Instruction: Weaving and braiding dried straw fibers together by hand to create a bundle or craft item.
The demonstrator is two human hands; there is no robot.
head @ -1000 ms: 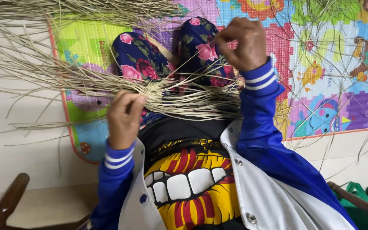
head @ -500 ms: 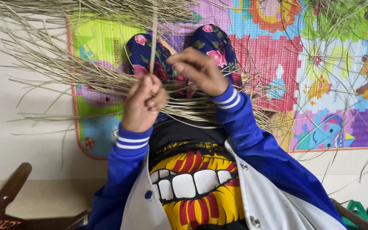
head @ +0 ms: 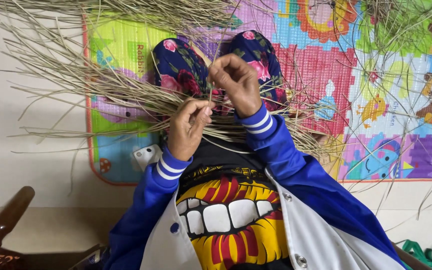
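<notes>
Pinching thin dry straw strands [head: 126,95], both hands meet over the lap. Left hand [head: 188,129] grips strands near the body; right hand [head: 236,82] pinches one upright, just above. Straw spreads left and right across the floral knees [head: 176,70] and colourful play mat [head: 326,65].

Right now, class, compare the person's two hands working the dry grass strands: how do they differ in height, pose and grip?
The right hand is raised higher, over the floral trousers; the left hand sits lower, nearer the chest. The right hand shows its back with fingers curled downward; the left hand is turned sideways, thumb on top. Both pinch thin dry grass strands in a closed grip, and both wear blue, white-striped cuffs.
</notes>
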